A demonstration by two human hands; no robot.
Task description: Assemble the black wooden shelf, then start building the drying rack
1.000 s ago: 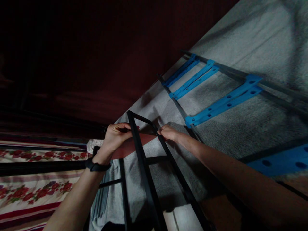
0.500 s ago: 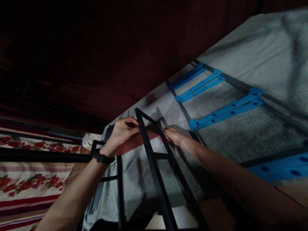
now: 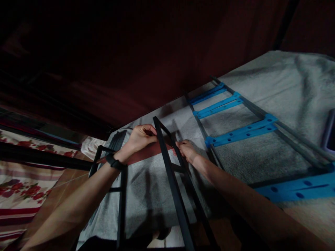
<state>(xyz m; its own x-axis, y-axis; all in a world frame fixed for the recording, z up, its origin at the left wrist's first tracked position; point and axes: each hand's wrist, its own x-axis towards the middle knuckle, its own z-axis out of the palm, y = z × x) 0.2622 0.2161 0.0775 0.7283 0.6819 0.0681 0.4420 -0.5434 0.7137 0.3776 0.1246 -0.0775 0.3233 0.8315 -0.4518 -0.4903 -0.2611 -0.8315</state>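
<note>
The left hand (image 3: 140,138) grips the near-left rail of the black frame (image 3: 172,183) close to its top end, thumb and forefinger bent around it. The right hand (image 3: 186,150) has its fingers bunched against the opposite rail; whether they pinch something small there, I cannot tell. The frame stands tilted above the grey cloth (image 3: 146,181), between a second frame (image 3: 121,209) and the blue strips (image 3: 222,138). Good handling here likely means the left hand bracing the rail firmly, leaving the right fingertips free for light, precise pressure in this dim light.
</note>
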